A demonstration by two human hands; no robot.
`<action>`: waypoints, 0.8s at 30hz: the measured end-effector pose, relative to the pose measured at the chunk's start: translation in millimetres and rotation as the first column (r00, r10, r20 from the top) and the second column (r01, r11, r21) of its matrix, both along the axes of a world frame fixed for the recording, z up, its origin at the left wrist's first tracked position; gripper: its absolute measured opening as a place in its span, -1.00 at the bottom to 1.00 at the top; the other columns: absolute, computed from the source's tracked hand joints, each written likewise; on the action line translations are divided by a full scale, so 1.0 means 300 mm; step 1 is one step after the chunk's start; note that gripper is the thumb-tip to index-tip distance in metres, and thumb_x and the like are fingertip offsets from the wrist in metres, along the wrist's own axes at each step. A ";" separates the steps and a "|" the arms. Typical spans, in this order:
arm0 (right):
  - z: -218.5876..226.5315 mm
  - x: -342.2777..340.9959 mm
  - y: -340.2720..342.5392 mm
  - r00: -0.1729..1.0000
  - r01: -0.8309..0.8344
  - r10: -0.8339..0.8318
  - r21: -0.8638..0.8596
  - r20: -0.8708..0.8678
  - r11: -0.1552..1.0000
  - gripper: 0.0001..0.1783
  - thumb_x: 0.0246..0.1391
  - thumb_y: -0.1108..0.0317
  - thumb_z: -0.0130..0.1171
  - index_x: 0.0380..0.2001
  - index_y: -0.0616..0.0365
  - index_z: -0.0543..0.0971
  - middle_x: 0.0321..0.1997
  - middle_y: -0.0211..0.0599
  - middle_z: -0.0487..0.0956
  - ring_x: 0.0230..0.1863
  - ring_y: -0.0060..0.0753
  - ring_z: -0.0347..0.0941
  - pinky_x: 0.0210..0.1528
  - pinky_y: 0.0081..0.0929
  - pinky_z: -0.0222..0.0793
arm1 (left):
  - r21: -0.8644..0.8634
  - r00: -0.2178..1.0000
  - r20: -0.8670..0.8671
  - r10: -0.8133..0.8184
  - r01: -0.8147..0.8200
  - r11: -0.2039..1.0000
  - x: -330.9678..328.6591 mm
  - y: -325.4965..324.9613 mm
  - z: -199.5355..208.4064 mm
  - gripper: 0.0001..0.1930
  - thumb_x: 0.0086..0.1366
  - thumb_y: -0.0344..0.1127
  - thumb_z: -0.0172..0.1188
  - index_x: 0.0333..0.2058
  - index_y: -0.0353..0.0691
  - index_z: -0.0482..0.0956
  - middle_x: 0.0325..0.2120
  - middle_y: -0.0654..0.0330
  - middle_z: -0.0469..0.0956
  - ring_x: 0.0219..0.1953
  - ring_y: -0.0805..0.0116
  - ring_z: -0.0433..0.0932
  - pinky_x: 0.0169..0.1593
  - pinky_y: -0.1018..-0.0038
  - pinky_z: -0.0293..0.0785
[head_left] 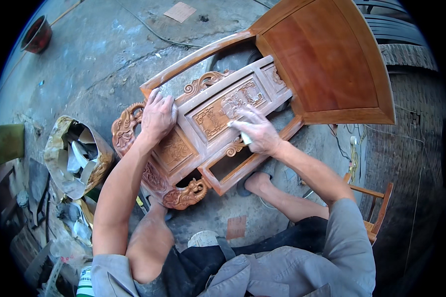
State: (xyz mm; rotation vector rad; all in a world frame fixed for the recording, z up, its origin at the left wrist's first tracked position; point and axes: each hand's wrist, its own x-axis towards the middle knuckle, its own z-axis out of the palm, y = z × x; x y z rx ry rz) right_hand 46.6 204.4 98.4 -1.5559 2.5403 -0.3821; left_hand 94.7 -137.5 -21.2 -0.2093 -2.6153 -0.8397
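Observation:
A carved wooden chair [203,153] lies tipped over in front of me. Its backrest, covered with pale dust, points toward the lower left, and the broad reddish-brown seat [327,59] stands up at the upper right. My left hand [158,116] curls its fingers over the far edge of the backrest, near the scrolled top. On the near side of the carved middle panel [214,116], my right hand [260,132] pinches a small pale folded piece [246,138], whose material I cannot make out. Its fingers lie against the panel, whitened with dust.
An open sack [54,161] of scraps stands at left, with more clutter below it. A dark bucket [37,35] is at the far upper left. A cable [156,33] crosses the concrete floor. At right are a small wooden frame [381,213] and a dark slatted mat [411,148].

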 end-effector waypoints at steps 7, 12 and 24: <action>-0.037 -0.068 0.009 0.997 0.071 -0.070 -0.038 0.033 0.997 -0.43 -0.17 0.40 0.23 0.03 -0.02 0.74 0.04 -0.03 0.65 0.27 0.11 0.52 0.52 0.07 0.27 | -0.011 1.000 0.019 -0.003 0.003 1.000 -0.002 -0.003 -0.009 -0.91 0.31 -0.43 0.18 -0.27 -0.32 0.58 -0.43 -0.07 0.57 -0.16 -0.02 0.59 0.38 0.07 0.37; -0.039 -0.036 -0.032 1.000 0.031 -0.031 -0.086 0.001 0.996 -0.49 -0.11 0.45 0.24 0.01 -0.06 0.74 0.01 -0.06 0.66 0.25 0.09 0.52 0.53 0.06 0.26 | -0.008 1.000 0.011 -0.010 0.010 1.000 -0.004 -0.015 -0.013 -0.88 0.31 -0.38 0.18 -0.27 -0.33 0.58 -0.42 -0.08 0.61 -0.14 -0.06 0.61 0.40 0.06 0.34; -0.013 -0.026 0.001 0.973 0.224 -0.214 -0.136 0.082 0.965 -0.50 -0.13 0.46 0.22 -0.02 0.02 0.73 -0.02 -0.11 0.70 0.25 0.09 0.53 0.55 0.04 0.23 | -0.018 1.000 0.028 0.005 -0.005 1.000 0.007 -0.003 -0.012 -0.86 0.32 -0.34 0.20 -0.31 -0.31 0.56 -0.41 -0.07 0.64 -0.11 -0.04 0.61 0.42 0.06 0.32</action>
